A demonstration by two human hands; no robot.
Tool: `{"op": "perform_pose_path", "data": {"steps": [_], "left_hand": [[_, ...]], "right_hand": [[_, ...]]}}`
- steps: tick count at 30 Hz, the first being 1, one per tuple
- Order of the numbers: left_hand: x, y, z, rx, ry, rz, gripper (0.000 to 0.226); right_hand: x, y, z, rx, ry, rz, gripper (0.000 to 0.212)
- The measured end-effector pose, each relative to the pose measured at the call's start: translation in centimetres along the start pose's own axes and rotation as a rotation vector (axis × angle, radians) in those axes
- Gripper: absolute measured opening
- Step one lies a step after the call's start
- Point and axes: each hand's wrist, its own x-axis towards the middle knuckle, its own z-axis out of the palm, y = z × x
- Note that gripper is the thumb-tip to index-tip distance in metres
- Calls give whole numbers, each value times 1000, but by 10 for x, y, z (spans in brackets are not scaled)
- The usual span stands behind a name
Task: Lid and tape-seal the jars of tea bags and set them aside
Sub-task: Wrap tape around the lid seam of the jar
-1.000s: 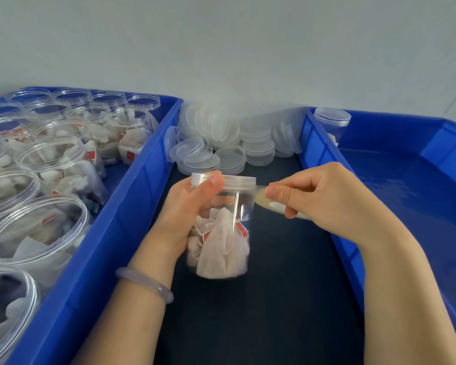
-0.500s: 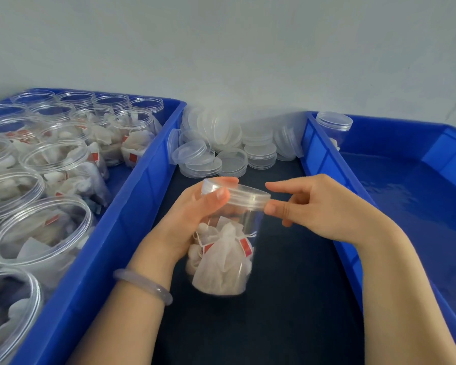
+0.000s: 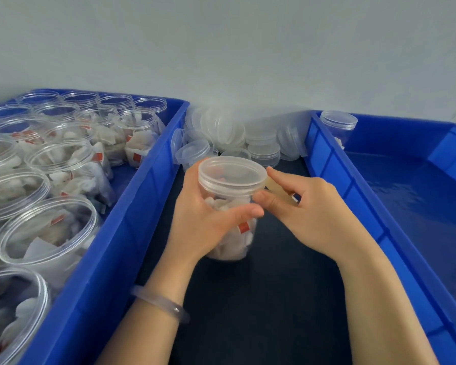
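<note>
A pale grey wall (image 3: 221, 48) backs a dark counter (image 3: 261, 299) that runs between two blue bins. The left bin (image 3: 132, 233) is packed with open jars (image 3: 48, 225) of tea bags. The right bin (image 3: 353, 206) holds one lidded jar (image 3: 338, 125) in its far corner. A heap of clear lids (image 3: 221, 130) lies at the back of the counter. In the middle, the jar (image 3: 237, 241) of tea bags stands on the counter with its lid (image 3: 232, 172) on. The left hand (image 3: 200, 222), a pale bracelet (image 3: 158, 302) on its wrist, grips the jar, fingers curled round the far side and thumb across the front. The right hand (image 3: 313, 214) pinches a yellowish strip of tape (image 3: 277, 191) between forefinger and thumb, the forefinger tip touching the lid's rim and the thumb just below it.
</note>
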Motion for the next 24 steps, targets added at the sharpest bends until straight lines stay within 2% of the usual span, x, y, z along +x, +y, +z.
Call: {"op": "perform_pose_path", "data": {"steps": [3, 5, 7, 8, 11, 15, 19, 20, 22, 24], "left_hand": [[6, 4, -5, -24, 85, -41, 76], [8, 4, -14, -68, 64, -98, 65], [8, 4, -18, -77, 17, -134, 56], [7, 5, -20, -78, -10, -153, 58], [3, 8, -22, -158, -103, -185, 85], [2, 14, -20, -227, -186, -182, 102], [3, 10, -20, -278, -280, -193, 100], [2, 8, -21, -310, -321, -202, 94], [-1, 5, -21, -412, -392, -265, 83], [0, 5, -18, -388, -346, -289, 91]], "right_hand": [[-7, -9, -8, -51, 48, -48, 62], [-12, -13, -15, -6, 155, -71, 48], [-14, -16, -20, 8, 193, -62, 31], [-14, -17, -20, 17, 190, -51, 29], [-12, -19, -23, 52, 170, -6, 45], [-7, -18, -28, 60, 57, 14, 50], [-1, -13, -33, 66, -103, 43, 61], [-1, -13, -33, 96, -171, 46, 58], [-1, -14, -32, 168, -295, 26, 37], [0, -13, -30, 170, -322, -15, 25]]}}
